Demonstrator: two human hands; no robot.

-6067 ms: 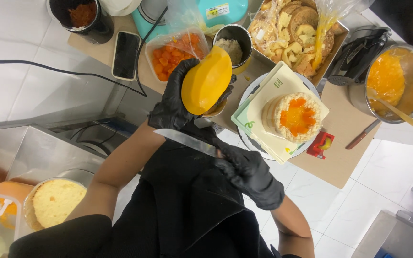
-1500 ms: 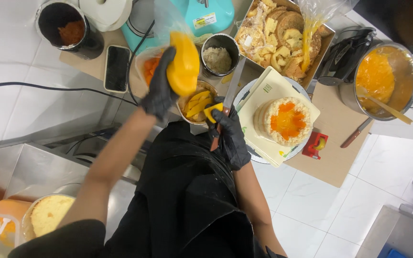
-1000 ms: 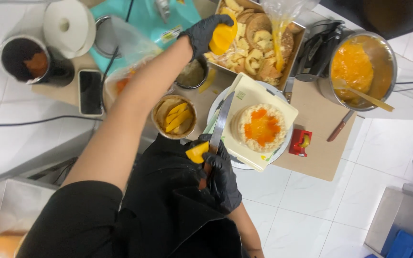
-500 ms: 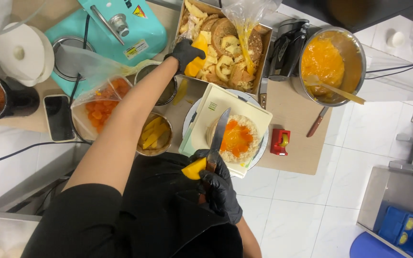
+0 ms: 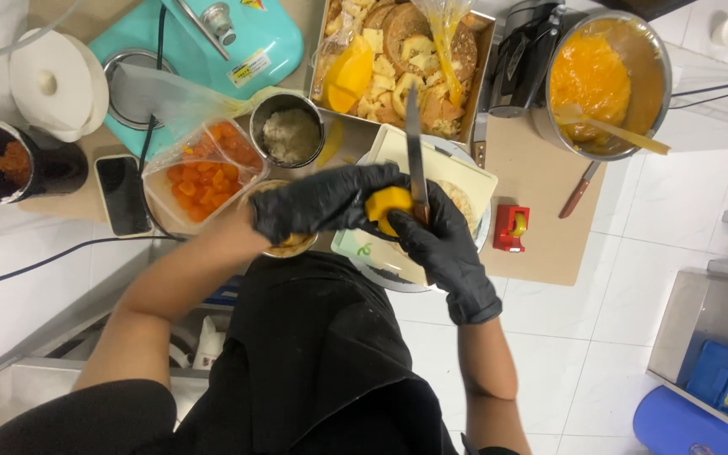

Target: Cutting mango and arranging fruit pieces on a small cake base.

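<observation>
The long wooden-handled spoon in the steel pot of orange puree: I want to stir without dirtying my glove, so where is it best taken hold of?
Take the long wooden-handled spoon by the bare handle end that sticks out past the rim of the steel pot, coming from the pot's right side. Its bowl end is sunk in the orange puree, while the slanted handle likely gives a clean grip outside.

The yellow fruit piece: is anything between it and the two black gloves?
Nothing visible. The left hand and the right hand both touch the yellow fruit piece directly, and the right hand also holds the knife beside it.
</observation>
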